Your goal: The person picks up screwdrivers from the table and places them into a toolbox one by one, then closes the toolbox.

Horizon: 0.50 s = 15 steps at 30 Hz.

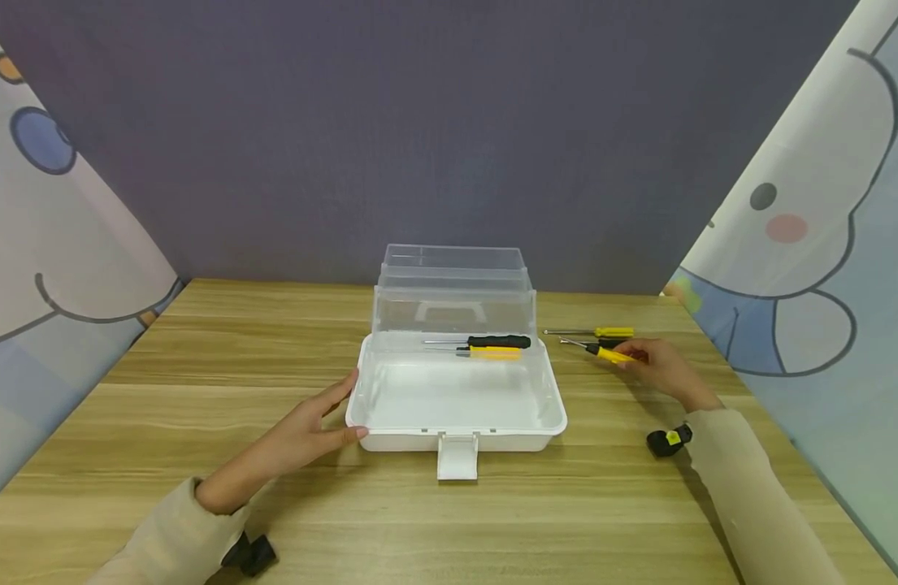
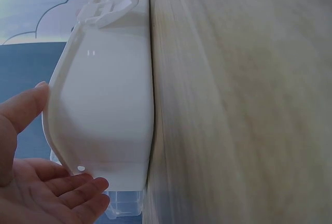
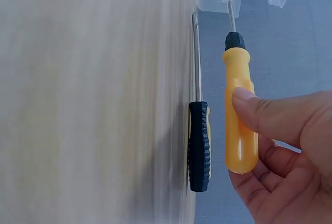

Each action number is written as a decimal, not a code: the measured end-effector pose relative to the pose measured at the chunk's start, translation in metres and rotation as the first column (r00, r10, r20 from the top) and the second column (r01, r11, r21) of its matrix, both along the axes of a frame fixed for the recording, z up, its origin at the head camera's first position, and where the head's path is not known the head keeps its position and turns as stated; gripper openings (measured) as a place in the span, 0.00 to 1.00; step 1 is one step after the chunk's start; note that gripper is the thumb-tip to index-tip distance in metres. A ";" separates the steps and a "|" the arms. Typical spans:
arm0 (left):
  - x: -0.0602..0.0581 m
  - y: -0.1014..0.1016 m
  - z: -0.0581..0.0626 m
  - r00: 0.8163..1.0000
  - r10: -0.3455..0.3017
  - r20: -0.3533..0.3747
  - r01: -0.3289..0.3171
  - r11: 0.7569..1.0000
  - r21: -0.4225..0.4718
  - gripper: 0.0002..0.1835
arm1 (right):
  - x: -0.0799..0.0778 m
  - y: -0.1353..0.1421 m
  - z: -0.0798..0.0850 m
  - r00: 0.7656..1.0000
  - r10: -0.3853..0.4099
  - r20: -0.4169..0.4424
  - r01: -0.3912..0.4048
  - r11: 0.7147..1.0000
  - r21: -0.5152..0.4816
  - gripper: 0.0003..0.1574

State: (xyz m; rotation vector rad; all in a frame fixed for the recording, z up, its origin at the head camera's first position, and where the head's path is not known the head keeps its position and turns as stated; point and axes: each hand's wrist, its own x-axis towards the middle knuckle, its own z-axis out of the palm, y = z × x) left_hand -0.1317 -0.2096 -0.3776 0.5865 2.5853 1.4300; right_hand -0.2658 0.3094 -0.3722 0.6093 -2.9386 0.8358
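A white toolbox (image 1: 456, 443) stands on the table with its clear lid (image 1: 452, 305) raised at the back. Inside, toward the rear, lie a black-handled screwdriver (image 1: 500, 342) and a yellow-handled screwdriver (image 1: 496, 353). My left hand (image 1: 295, 443) touches the box's left end, thumb at the front corner and fingers along the side. Right of the box, my right hand (image 1: 664, 372) pinches a yellow screwdriver with a black collar (image 3: 240, 110) by its handle, held off the table. Beside it a black-handled screwdriver (image 3: 198, 146) and another yellow screwdriver (image 1: 613, 332) lie on the table.
The wooden table (image 1: 273, 341) meets a dark grey panel (image 1: 449, 146) at the back. Curtains with cartoon figures hang at the left and right (image 1: 800, 244). The box's white latch (image 1: 457, 459) hangs down at the front.
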 end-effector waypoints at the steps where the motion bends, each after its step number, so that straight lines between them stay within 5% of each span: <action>1: 0.000 0.000 0.000 1.000 0.000 0.002 0.000 1.000 0.000 0.47 | 0.000 0.000 -0.001 1.000 -0.001 -0.003 0.001 1.000 -0.002 0.12; 15: 0.000 0.000 0.000 1.000 -0.002 0.002 0.002 1.000 -0.001 0.47 | 0.006 -0.010 0.007 0.993 0.008 -0.117 -0.014 0.999 -0.049 0.11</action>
